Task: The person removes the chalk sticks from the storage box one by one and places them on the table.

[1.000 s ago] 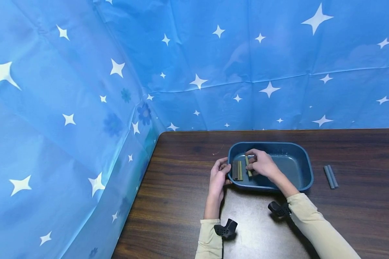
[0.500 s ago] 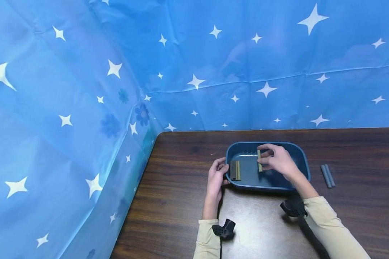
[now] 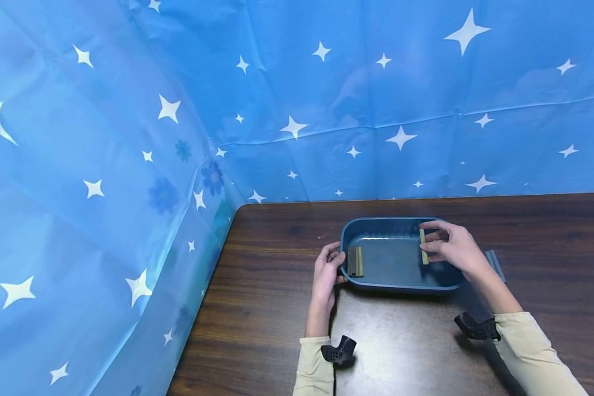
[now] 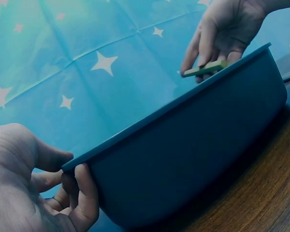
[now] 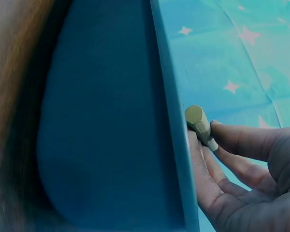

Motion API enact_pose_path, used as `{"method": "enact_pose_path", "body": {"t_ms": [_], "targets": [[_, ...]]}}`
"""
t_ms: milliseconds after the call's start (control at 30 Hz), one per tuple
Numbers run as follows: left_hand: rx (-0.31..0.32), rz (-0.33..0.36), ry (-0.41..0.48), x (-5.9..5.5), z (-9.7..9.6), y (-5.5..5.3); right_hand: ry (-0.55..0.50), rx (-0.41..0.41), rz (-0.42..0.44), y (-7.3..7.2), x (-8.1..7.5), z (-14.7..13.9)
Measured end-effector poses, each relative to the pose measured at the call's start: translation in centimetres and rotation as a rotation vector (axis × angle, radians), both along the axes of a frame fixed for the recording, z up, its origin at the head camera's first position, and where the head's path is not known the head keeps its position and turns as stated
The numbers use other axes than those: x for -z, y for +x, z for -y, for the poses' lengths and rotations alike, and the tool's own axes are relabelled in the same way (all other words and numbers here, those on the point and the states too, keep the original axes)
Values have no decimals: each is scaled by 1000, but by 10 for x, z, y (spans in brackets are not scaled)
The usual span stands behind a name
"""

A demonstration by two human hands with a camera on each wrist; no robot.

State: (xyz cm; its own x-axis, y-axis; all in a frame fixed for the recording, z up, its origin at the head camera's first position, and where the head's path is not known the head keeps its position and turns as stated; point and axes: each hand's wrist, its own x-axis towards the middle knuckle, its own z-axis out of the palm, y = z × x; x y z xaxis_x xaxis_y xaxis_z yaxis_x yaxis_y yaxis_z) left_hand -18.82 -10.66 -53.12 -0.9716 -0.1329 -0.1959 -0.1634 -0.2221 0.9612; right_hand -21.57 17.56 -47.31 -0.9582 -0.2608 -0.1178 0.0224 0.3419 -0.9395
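My right hand (image 3: 452, 247) pinches a thin yellow-green stick (image 3: 423, 246) between thumb and fingertips, over the right part of a blue rectangular basin (image 3: 396, 286). Close up in the right wrist view, the stick (image 5: 195, 118) shows a pale, blunt end beside the basin's rim. At the basin's left end, my left hand (image 3: 326, 269) grips the rim, thumb on top and fingers against the outer wall. Several dark brown and yellow-green sticks (image 3: 355, 261) lie side by side inside, by the left wall.
Grey-blue sticks (image 3: 496, 265) lie on the brown wooden table (image 3: 262, 313) just right of the basin, partly hidden by my right hand and wrist. A blue star-patterned cloth (image 3: 366, 99) hangs behind the table and along its left side.
My right hand has lifted the yellow-green stick away from near the left sticks and carried it rightward across the basin. My left hand has stayed on the rim. The head view has shifted slightly.
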Motion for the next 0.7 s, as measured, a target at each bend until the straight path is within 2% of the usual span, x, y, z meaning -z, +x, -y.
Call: {"method": "enact_pose_path", "body": {"t_ms": [400, 700], "targets": [[-12, -3, -12, 3, 0, -1, 8, 61, -26, 4, -5, -37], [-7, -2, -32, 2, 0, 0, -26, 93, -5, 7, -1, -59]]}}
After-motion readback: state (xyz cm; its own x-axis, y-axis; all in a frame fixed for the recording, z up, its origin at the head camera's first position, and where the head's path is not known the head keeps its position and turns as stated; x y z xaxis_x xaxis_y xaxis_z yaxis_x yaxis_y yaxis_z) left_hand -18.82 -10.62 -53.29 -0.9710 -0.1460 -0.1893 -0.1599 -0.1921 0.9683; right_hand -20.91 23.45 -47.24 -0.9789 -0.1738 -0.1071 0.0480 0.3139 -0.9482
